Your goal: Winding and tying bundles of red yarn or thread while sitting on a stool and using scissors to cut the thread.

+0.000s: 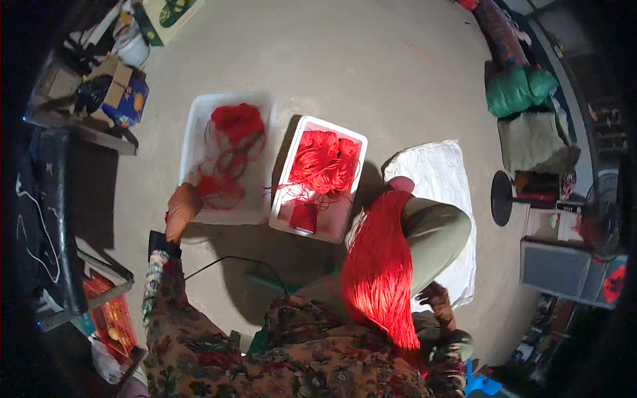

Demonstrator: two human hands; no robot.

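Seated view from above. Our left hand (pixel 182 211) reaches forward to the near left corner of the left tray (pixel 199 109), fingers curled over its rim and a few loose red threads (pixel 222 186); whether they pinch the threads or only the rim, we cannot tell. Our right hand (pixel 439 300) rests low beside the knee, closed around the lower end of a long hank (pixel 381 265) draped over the lap. The right tray (pixel 324 126) holds neat, dense skeins (pixel 325 159); the left tray holds a tangled, looping mass. We judge the sorting partly done: one tray tidy, one tangle and the hank left. Both trays are white, rectangular plastic on a smooth concrete floor (pixel 371 60).
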